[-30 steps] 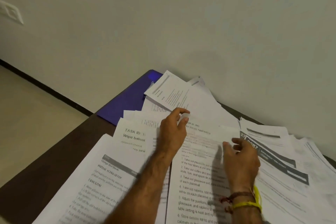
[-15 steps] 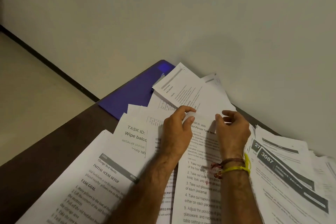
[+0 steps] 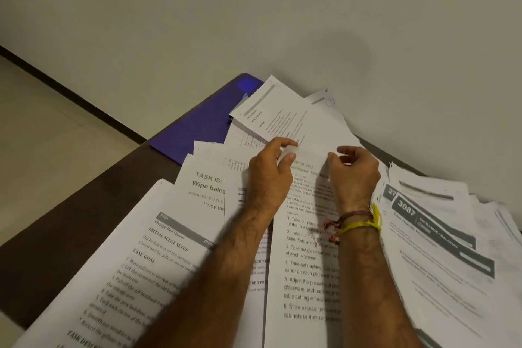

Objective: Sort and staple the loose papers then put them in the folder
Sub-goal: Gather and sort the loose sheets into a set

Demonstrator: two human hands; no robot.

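loose papers (image 3: 158,257) blanket the table (image 3: 56,237), unsorted and unstapled; left hand (image 3: 268,178) and right hand (image 3: 353,175) each pinch the top edge of one sheet (image 3: 308,248); beyond, the folder (image 3: 203,124) lies half buried, apparently unfilled.

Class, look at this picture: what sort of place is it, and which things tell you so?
Probably a desk in a home or small office. A dark table stands against a plain wall, covered with printed papers, and a purple folder lies at its far corner.
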